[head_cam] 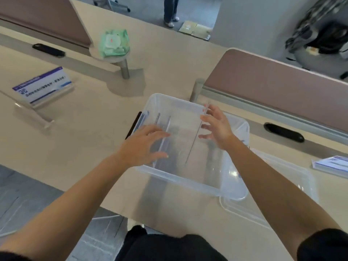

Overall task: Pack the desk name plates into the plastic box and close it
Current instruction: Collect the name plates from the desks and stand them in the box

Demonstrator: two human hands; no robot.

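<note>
desk (84, 129); on it: plastic box (188, 178); lid (273, 194); name plate (43, 87)

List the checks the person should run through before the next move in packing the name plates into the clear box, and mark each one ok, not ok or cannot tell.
1. Box open and ready: ok. The clear box has no cover on it.
2. Lid within reach: ok. The lid lies on the desk just right of the box.
3. Plates in the box standing on edge: ok for the thin plate by the right hand; the others are hard to count.
4. All plates packed: not ok. One name plate stands at far left, another lies at right.
5. Hands free: cannot tell. The left hand is spread inside the box; any contact is unclear.
</note>
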